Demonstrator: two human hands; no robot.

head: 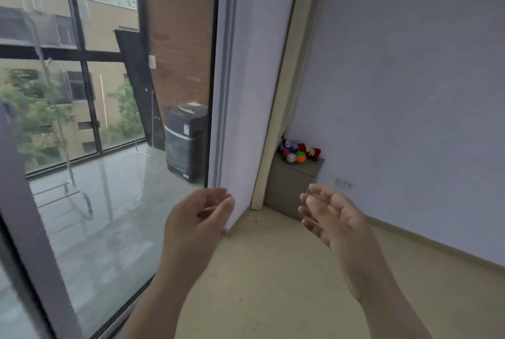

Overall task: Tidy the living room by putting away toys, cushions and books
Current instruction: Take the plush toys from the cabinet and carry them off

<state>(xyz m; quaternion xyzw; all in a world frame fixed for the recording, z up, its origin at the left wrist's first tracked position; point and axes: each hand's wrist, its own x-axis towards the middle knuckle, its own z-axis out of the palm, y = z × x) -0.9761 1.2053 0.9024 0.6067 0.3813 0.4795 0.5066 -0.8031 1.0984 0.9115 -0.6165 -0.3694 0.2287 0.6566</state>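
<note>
Several small toys (298,151), balls and plush pieces in red, purple, green and orange, lie in a pile on top of a low grey cabinet (289,185) in the far corner of the room. Both my hands are raised in front of me, well short of the cabinet, and hold nothing. My left hand (196,215) has its fingers loosely curled, palm turned right. My right hand (332,215) faces it with relaxed, slightly bent fingers, and partly covers the cabinet's lower right corner.
A large glass sliding door (90,202) fills the left, with a balcony and a dark washing machine (185,142) behind it. A pale curtain (278,109) hangs beside the cabinet. A white wall (410,93) runs along the right, above beige floor (273,270).
</note>
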